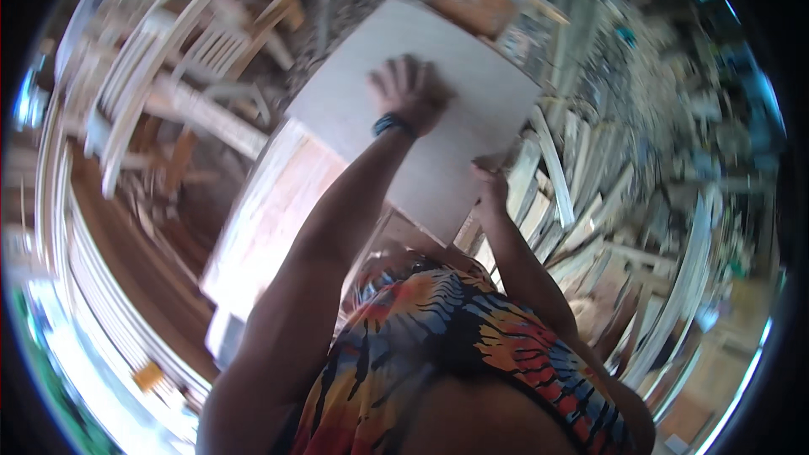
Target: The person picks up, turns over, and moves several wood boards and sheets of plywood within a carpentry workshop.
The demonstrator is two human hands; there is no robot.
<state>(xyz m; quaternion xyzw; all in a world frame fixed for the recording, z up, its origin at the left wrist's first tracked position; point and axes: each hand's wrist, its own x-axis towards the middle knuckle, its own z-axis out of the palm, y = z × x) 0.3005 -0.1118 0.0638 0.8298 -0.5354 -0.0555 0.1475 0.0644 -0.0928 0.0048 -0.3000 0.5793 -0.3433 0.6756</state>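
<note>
A pale, flat rectangular board (455, 147) lies in front of me, its surface plain and whitish. My left hand (410, 94) rests flat on its upper middle with fingers spread, slightly blurred; a dark band (393, 124) circles that wrist. At the board's right edge, my right hand (491, 183) grips the rim, thumb toward the top face and the other fingers mostly hidden. Under the board's left side, a light wooden panel (282, 194) sticks out toward me.
Chair-like slatted wooden frames (215, 55) and long pale strips (139, 109) crowd the left. Many loose wood offcuts (581, 156) lie to the right. Beyond the board sits a brown-topped piece (474, 4). Curved planks (126, 261) stand at the lower left.
</note>
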